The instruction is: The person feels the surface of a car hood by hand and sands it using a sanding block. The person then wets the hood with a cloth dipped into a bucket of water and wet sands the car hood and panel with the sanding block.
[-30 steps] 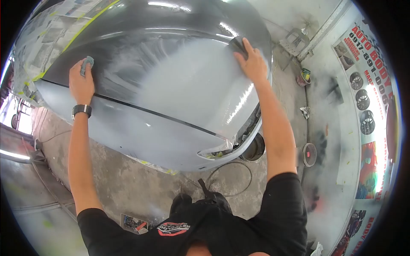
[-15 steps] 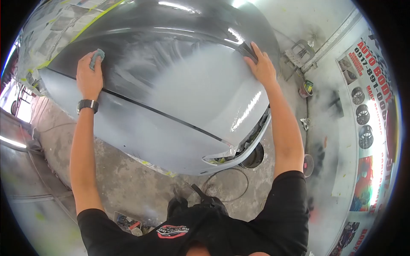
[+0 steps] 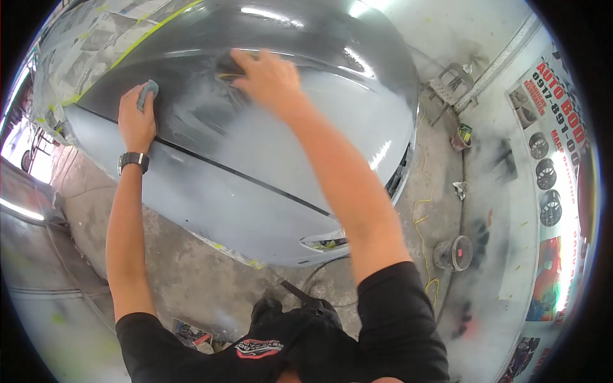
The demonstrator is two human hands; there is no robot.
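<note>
A car hood (image 3: 306, 134), dark at its far side and pale grey nearer me, fills the upper middle. My left hand (image 3: 136, 118) is closed on a blue-grey sponge (image 3: 148, 94) at the hood's left part, close to the dark gap along its edge. Farther right, my right hand (image 3: 269, 80) holds a dark pad (image 3: 228, 66) against the hood's dark area, beside whitish streaks. The hand is slightly blurred, and its fingers hide part of the pad. Below the gap lies the pale grey fender (image 3: 236, 210).
Masking paper (image 3: 89, 54) with yellow-green tape covers the car's upper left. On the right stand a chair (image 3: 449, 86), a small pot (image 3: 461, 137) and a bucket (image 3: 453, 253). A yellow cord (image 3: 418, 220) runs over the floor. A box of items (image 3: 191, 335) is near my body.
My right hand has swept left across the hood with the dark pad, from the right edge to the middle. My left hand stays on the left part, still holding the sponge.
</note>
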